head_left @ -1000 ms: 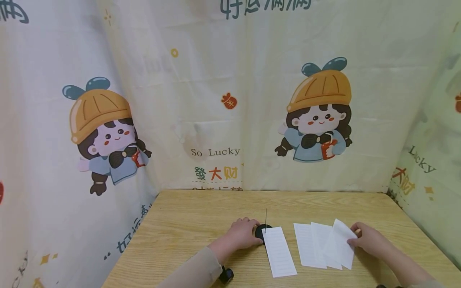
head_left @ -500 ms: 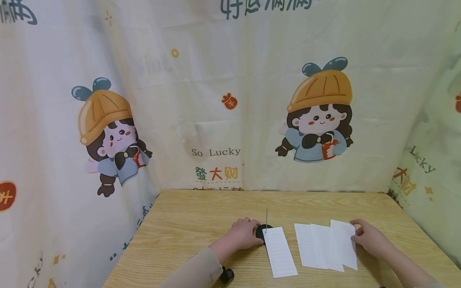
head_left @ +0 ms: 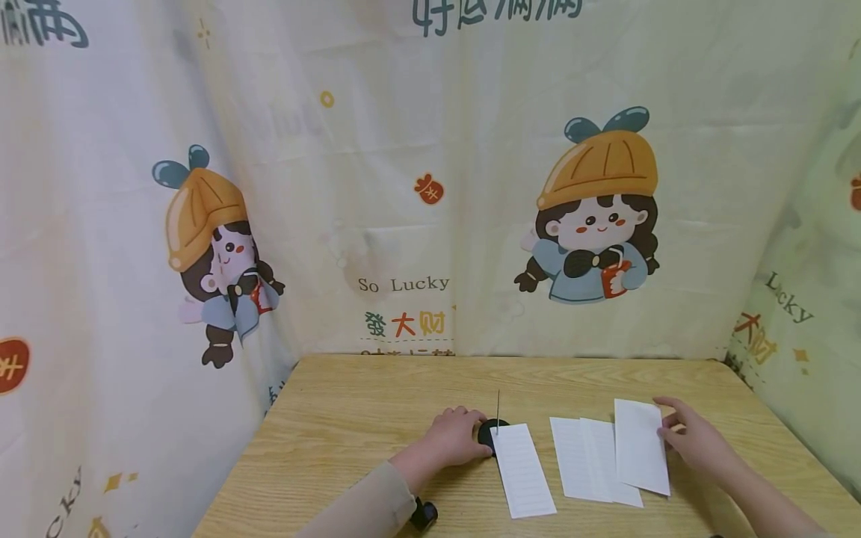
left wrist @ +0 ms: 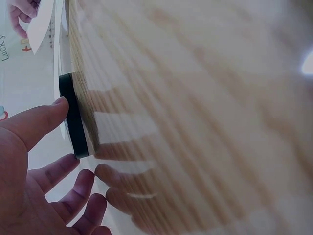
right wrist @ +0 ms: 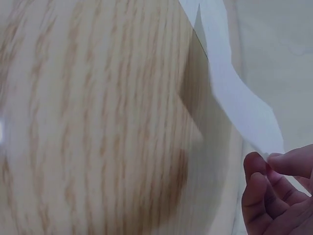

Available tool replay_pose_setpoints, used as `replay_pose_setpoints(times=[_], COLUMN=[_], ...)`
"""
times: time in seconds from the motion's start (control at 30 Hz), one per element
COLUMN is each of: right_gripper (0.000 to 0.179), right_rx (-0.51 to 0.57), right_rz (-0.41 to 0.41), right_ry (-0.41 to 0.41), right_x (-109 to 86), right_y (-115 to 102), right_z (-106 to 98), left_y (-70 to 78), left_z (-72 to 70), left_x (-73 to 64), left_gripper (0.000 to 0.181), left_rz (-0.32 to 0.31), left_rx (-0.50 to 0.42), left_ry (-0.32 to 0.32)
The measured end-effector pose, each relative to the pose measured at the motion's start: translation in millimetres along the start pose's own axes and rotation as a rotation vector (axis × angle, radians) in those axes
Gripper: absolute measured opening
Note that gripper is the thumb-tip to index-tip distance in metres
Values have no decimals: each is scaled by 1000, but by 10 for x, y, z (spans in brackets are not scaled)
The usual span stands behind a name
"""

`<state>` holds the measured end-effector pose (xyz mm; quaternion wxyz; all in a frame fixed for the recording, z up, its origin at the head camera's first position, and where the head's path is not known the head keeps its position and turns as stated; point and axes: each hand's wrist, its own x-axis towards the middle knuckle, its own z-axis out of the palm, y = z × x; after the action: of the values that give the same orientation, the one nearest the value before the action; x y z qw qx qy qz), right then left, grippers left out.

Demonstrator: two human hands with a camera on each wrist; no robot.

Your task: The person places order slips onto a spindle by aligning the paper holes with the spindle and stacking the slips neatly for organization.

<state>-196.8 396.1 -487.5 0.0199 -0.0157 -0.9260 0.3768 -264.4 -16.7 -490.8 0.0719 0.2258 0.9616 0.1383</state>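
Note:
My left hand (head_left: 456, 436) grips the edge of the round black base of a paper spike (head_left: 486, 433), thumb on one side and a finger on the other. From the base a thin metal spike stands upright. One lined white slip (head_left: 525, 472) is on the spike near its top corner and slants toward me over the table. In my right hand (head_left: 696, 441) the edge of a white paper slip (head_left: 641, 448) is pinched between thumb and finger. The right wrist view shows that raised slip (right wrist: 244, 100) bending away from the fingertips. Other overlapping slips (head_left: 580, 459) lie left of it.
All of this is on a wooden table (head_left: 377, 388). A printed cloth curtain (head_left: 403, 224) hangs behind the table and along its sides. Near my left sleeve sits a small black object (head_left: 424, 514).
My right hand has lifted its slip off the overlapping slips and shifted slightly away from me. The slip now stands straighter. My left hand stays on the spike's base.

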Motion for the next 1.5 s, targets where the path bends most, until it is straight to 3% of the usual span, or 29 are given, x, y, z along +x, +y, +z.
replay_pose_setpoints(times=[0.4, 1.0, 1.23, 1.5], right_gripper=[53, 51, 51, 51], right_rx=[70, 63, 33, 63], right_rz=[-17, -67, -107, -136], right_ry=[22, 27, 42, 59], right_x=[-57, -75, -109, -101], right_y=[-160, -315, -368, -502], right_z=[-11, -23, -54, -25], left_y=[-8, -45, -43, -4], left_z=[-7, -58, -139, -236], left_x=[-6, -58, -101, -154], left_gripper=[56, 51, 51, 50], left_rz=[-7, -2, 9, 19], left_rx=[-7, -60, -131, -146], left_ry=[0, 11, 17, 53])
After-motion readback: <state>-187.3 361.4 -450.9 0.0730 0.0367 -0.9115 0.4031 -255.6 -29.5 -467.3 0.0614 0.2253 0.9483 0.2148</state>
